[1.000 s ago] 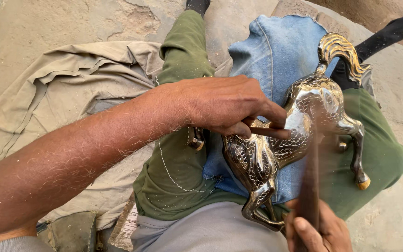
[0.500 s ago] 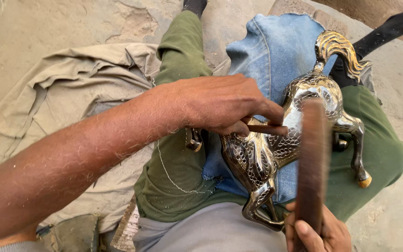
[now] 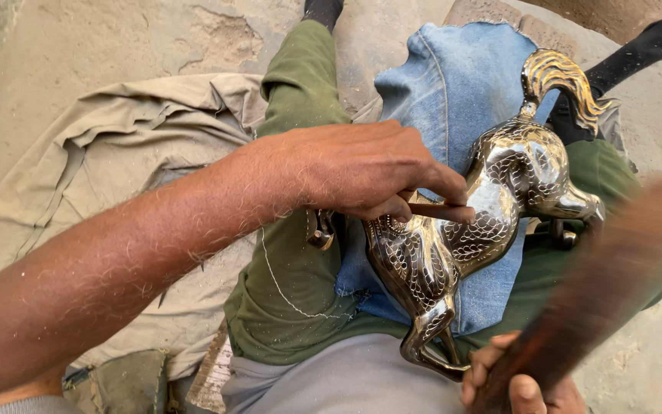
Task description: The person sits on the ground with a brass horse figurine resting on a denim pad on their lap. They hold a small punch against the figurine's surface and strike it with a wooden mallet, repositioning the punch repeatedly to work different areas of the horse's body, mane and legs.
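Chasing the surface of a metal horse figure (image 3: 484, 222) looks to be the step in hand: the figure lies on its side across the person's lap, resting on a scrap of blue denim (image 3: 453, 84) spread over green trousers (image 3: 293, 299), its golden tail (image 3: 565, 88) pointing away from the body. The left hand (image 3: 362, 169) is closed around a thin punch (image 3: 442, 209), pinching it between thumb and fingers with its tip set against the scaled pattern on the horse's flank. The right hand (image 3: 519, 383), low at the frame's edge, is clenched on the handle of a dark wooden mallet (image 3: 599, 284), which shows as a broad blur to the right of the horse. As a judgement, the next move calls for a controlled blow onto the punch's end while the left hand keeps the tip from skating off the curved metal. Compared with half a second ago, the mallet has swung out to the right and tilted away from the punch, where before it stood nearly upright over the flank; the left hand and the horse have barely shifted. A tan cloth (image 3: 109, 153) lies crumpled on the ground beside the leg.
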Action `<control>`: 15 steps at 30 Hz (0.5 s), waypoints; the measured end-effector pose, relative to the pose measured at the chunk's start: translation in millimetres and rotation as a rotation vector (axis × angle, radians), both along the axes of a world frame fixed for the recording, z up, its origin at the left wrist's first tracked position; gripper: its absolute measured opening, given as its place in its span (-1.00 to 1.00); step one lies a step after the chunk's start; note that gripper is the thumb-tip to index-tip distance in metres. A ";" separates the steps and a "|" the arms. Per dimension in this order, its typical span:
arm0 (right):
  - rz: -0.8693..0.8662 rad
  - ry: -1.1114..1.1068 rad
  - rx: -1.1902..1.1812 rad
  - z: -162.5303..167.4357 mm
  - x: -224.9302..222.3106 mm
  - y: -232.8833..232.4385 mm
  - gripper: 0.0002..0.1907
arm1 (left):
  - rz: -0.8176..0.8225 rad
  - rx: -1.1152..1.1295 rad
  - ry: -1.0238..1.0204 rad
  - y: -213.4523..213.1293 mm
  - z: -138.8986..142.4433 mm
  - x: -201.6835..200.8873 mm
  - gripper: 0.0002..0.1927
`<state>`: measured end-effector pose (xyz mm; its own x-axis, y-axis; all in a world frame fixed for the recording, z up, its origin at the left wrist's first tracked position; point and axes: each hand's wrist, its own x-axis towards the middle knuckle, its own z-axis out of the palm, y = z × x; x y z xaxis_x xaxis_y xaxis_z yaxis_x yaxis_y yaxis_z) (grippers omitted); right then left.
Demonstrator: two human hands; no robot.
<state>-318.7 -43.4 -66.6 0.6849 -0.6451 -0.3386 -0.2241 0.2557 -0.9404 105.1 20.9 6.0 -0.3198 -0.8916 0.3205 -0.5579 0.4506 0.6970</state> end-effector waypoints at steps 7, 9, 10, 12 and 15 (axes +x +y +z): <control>-0.097 -0.099 0.141 6.4 7.2 0.7 -0.53 | 0.082 0.297 -0.167 -1.4 4.2 -3.5 -0.51; 0.094 0.314 -0.005 1.4 1.7 -4.3 -0.53 | 0.095 0.391 -0.180 -2.4 6.4 -4.4 -0.60; 0.186 0.518 -0.079 -1.5 -1.7 -8.3 -0.53 | 0.095 0.436 -0.189 -3.1 7.1 -4.6 -0.65; 0.111 0.065 0.013 -11.3 -8.3 -8.5 -0.51 | 0.043 0.128 -0.084 -3.8 7.7 -2.7 -0.52; 0.132 0.151 -0.067 -20.1 -18.5 -12.7 -0.50 | 0.016 0.028 -0.034 -2.6 7.4 -1.8 -0.52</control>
<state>-337.2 -56.2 -86.8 0.7099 -0.5775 -0.4033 -0.3911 0.1531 -0.9075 103.3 18.4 13.5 -0.3157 -0.9053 0.2841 -0.5887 0.4218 0.6896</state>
